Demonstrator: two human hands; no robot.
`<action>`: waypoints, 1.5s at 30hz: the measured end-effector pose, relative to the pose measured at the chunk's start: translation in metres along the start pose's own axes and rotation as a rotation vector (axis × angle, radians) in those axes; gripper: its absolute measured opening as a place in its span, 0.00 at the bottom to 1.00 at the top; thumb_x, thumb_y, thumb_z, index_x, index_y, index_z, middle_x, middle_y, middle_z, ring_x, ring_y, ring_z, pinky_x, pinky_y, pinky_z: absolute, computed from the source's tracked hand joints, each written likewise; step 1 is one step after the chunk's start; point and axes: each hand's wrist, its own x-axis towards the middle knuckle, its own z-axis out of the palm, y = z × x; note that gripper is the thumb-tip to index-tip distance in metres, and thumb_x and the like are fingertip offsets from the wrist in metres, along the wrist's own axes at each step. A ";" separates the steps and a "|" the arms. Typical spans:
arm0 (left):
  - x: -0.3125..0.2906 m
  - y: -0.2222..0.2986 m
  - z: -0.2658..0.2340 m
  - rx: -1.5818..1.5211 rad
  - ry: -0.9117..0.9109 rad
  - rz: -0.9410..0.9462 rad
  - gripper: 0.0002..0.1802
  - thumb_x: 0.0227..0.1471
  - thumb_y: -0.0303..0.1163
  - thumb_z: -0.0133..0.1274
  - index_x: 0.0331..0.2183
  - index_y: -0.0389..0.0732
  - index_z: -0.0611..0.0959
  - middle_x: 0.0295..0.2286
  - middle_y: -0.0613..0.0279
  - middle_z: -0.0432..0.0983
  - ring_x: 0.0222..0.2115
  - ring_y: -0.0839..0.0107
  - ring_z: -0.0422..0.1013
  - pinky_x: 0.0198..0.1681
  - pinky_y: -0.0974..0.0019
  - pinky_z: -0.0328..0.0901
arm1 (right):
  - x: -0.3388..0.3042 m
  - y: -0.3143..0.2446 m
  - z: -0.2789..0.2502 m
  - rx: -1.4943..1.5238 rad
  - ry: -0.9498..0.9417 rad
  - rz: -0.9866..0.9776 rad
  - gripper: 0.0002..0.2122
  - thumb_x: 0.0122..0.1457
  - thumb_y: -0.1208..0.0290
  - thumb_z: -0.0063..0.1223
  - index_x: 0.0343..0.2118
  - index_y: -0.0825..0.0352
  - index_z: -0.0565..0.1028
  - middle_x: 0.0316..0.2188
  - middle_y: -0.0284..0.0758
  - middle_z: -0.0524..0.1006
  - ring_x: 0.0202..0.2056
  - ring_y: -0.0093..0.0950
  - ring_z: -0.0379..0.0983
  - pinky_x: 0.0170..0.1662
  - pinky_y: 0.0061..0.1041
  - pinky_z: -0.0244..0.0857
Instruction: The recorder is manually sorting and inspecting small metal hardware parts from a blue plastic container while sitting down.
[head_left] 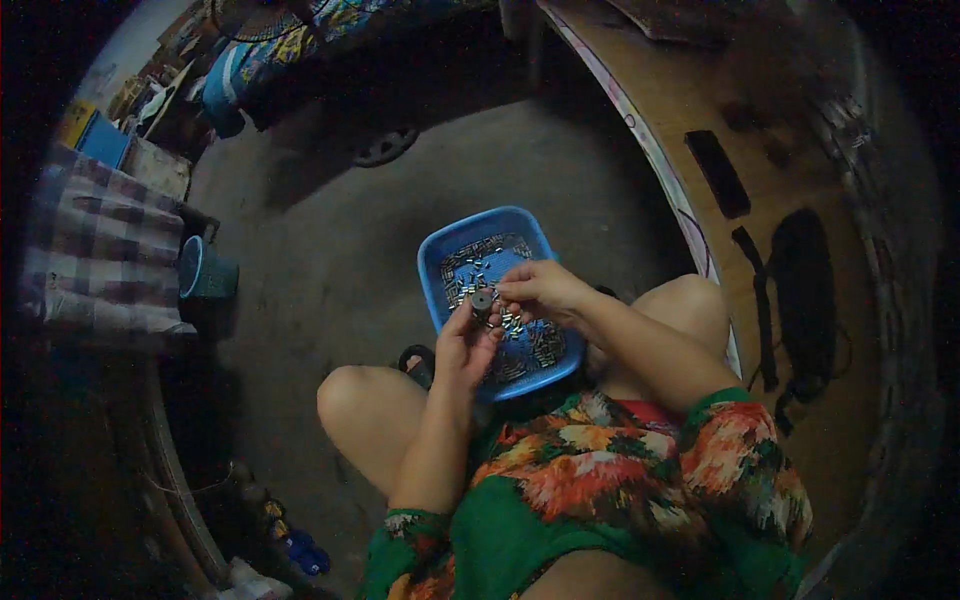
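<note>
A blue rectangular plastic basket (545,378) stands in front of me between my knees. Many small shiny metal cylinders (478,268) lie loose in it, with darker ones packed along its sides. Over the basket, my left hand (468,345) is closed around a small dark round disc-like piece (482,299) with a hole in its middle. My right hand (545,288) is just to the right of that piece, thumb and fingertips pinched together. Whatever sits between those fingertips is too small to make out.
A teal bucket (207,270) stands at the left beside a checked cloth (110,240). To the right, a wooden bed or bench surface (665,75) holds a dark flat object (717,174) and a black bag with a strap (805,290). A round base (385,147) rests on the floor ahead.
</note>
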 end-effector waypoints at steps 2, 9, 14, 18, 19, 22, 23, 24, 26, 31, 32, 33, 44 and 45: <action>-0.002 0.000 0.006 -0.025 -0.052 -0.013 0.16 0.50 0.38 0.42 0.36 0.35 0.72 0.28 0.57 0.70 0.27 0.70 0.66 0.30 0.71 0.62 | -0.002 -0.004 0.004 -0.111 0.058 0.068 0.07 0.51 0.70 0.49 0.26 0.68 0.68 0.17 0.27 0.68 0.19 0.15 0.63 0.17 0.12 0.55; -0.004 0.000 0.005 0.015 0.021 -0.023 0.14 0.50 0.37 0.43 0.34 0.37 0.72 0.26 0.59 0.70 0.23 0.73 0.66 0.26 0.72 0.62 | -0.002 -0.006 0.013 -0.141 0.082 0.021 0.07 0.50 0.69 0.49 0.26 0.68 0.69 0.18 0.26 0.67 0.19 0.15 0.61 0.17 0.12 0.55; -0.002 -0.001 0.002 0.047 0.037 -0.016 0.16 0.50 0.39 0.42 0.34 0.36 0.72 0.25 0.60 0.71 0.23 0.74 0.66 0.27 0.71 0.63 | 0.004 0.001 0.006 -0.042 0.067 -0.004 0.06 0.51 0.72 0.47 0.29 0.69 0.70 0.21 0.29 0.69 0.21 0.15 0.64 0.20 0.11 0.57; -0.002 -0.001 -0.004 0.048 0.029 -0.018 0.15 0.50 0.38 0.43 0.34 0.37 0.73 0.25 0.61 0.71 0.23 0.74 0.67 0.26 0.72 0.63 | 0.003 0.000 0.009 -0.090 0.110 0.004 0.06 0.51 0.72 0.48 0.30 0.69 0.70 0.21 0.29 0.70 0.21 0.15 0.64 0.19 0.11 0.57; -0.003 0.000 -0.003 0.045 0.039 -0.031 0.13 0.49 0.37 0.44 0.34 0.38 0.73 0.25 0.62 0.71 0.23 0.75 0.67 0.26 0.72 0.64 | 0.002 -0.002 0.007 -0.104 0.074 0.025 0.07 0.51 0.72 0.48 0.31 0.69 0.70 0.21 0.29 0.70 0.21 0.15 0.64 0.19 0.11 0.57; -0.003 -0.001 -0.001 0.059 0.051 0.001 0.16 0.49 0.40 0.43 0.33 0.35 0.73 0.25 0.60 0.72 0.23 0.73 0.67 0.25 0.72 0.63 | 0.000 -0.005 0.009 -0.098 0.055 0.048 0.07 0.50 0.72 0.49 0.32 0.69 0.69 0.21 0.28 0.70 0.21 0.15 0.64 0.19 0.11 0.57; -0.003 -0.001 -0.001 0.057 0.053 0.004 0.16 0.49 0.40 0.43 0.33 0.35 0.73 0.25 0.60 0.72 0.23 0.73 0.67 0.25 0.72 0.63 | -0.001 -0.006 0.011 -0.077 0.072 0.049 0.08 0.50 0.72 0.49 0.32 0.69 0.69 0.21 0.28 0.70 0.21 0.15 0.64 0.19 0.11 0.57; -0.004 -0.001 -0.002 0.059 0.043 0.000 0.16 0.49 0.39 0.43 0.34 0.36 0.73 0.25 0.60 0.72 0.23 0.73 0.67 0.25 0.73 0.63 | 0.000 -0.005 0.011 -0.078 0.070 0.050 0.08 0.50 0.72 0.49 0.32 0.69 0.69 0.21 0.28 0.70 0.21 0.15 0.64 0.19 0.11 0.57; -0.004 -0.001 -0.001 0.060 0.032 -0.005 0.16 0.49 0.39 0.43 0.34 0.36 0.72 0.26 0.60 0.72 0.22 0.73 0.67 0.24 0.73 0.63 | 0.002 -0.003 0.009 -0.011 0.049 0.044 0.08 0.51 0.72 0.49 0.32 0.69 0.70 0.22 0.29 0.70 0.21 0.15 0.64 0.20 0.11 0.58; -0.004 -0.001 0.000 0.041 0.027 -0.012 0.16 0.49 0.38 0.43 0.35 0.36 0.72 0.27 0.58 0.72 0.22 0.73 0.67 0.24 0.73 0.63 | 0.000 -0.003 0.010 -0.061 0.043 0.021 0.08 0.50 0.73 0.48 0.33 0.70 0.70 0.22 0.29 0.70 0.22 0.16 0.65 0.21 0.11 0.59; -0.004 -0.001 0.000 0.041 0.029 -0.010 0.16 0.49 0.38 0.43 0.35 0.36 0.72 0.27 0.58 0.72 0.22 0.73 0.67 0.24 0.73 0.63 | 0.000 -0.003 0.010 -0.093 0.058 0.005 0.08 0.50 0.73 0.49 0.33 0.70 0.70 0.22 0.29 0.70 0.22 0.16 0.65 0.21 0.12 0.59; -0.004 -0.001 0.001 0.046 0.037 -0.011 0.15 0.49 0.38 0.44 0.34 0.36 0.72 0.26 0.58 0.72 0.22 0.72 0.67 0.24 0.73 0.63 | 0.001 -0.003 0.010 -0.092 0.055 0.006 0.08 0.50 0.73 0.49 0.33 0.70 0.70 0.22 0.29 0.70 0.22 0.16 0.65 0.21 0.12 0.59; -0.005 0.000 0.001 0.027 0.040 -0.047 0.13 0.48 0.38 0.45 0.31 0.38 0.73 0.24 0.59 0.71 0.21 0.71 0.67 0.22 0.73 0.63 | 0.001 -0.003 0.015 -0.386 0.122 -0.100 0.08 0.47 0.72 0.52 0.30 0.69 0.73 0.24 0.30 0.72 0.25 0.18 0.66 0.28 0.17 0.60; -0.006 0.000 0.002 0.035 0.036 -0.040 0.13 0.48 0.38 0.45 0.31 0.38 0.73 0.23 0.59 0.71 0.21 0.71 0.67 0.22 0.73 0.62 | 0.001 -0.002 0.015 -0.386 0.120 -0.100 0.08 0.47 0.72 0.52 0.30 0.69 0.73 0.24 0.30 0.72 0.25 0.18 0.66 0.28 0.17 0.60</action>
